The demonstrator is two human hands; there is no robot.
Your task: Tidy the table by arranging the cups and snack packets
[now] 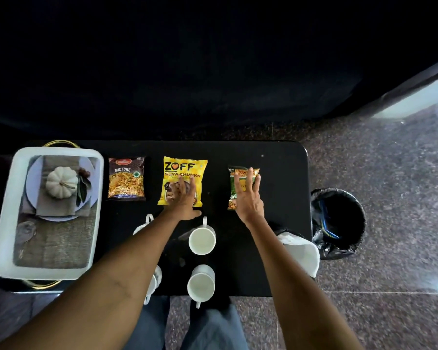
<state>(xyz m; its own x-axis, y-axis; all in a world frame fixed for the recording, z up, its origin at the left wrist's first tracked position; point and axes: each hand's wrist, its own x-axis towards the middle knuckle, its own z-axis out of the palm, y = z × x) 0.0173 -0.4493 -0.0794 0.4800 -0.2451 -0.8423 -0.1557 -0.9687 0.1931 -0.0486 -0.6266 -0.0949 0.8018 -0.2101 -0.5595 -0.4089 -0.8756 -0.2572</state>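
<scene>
Left hand [183, 195]: fingers straight, spread flat on the lower half of the yellow packet [185, 173]; grips nothing. Right hand [248, 195]: fingers extended, laid on the green packet [240, 188], also ungripped; whether it presses or only touches, cannot tell.

Landmark: yellow packet. Green packet lies well to its right, long axis running away from the person, in line with the right forearm, slightly tilted. Brown packet [126, 178] lies to its left, upright, untouched; left hand is the nearer one for it. All three form a row along the far side of the black table [283, 173].

Cups: near-side of the yellow packet. Two white cups [202, 241] [201, 286] visible, mouths up; two more partly hidden under the left forearm.

Judgement: packets nearly aligned; the green one likely needs straightening, a small slide by the right hand.

Far left of the packet: white tray [0, 248]. Far right: bin [338, 223] on the floor.
</scene>
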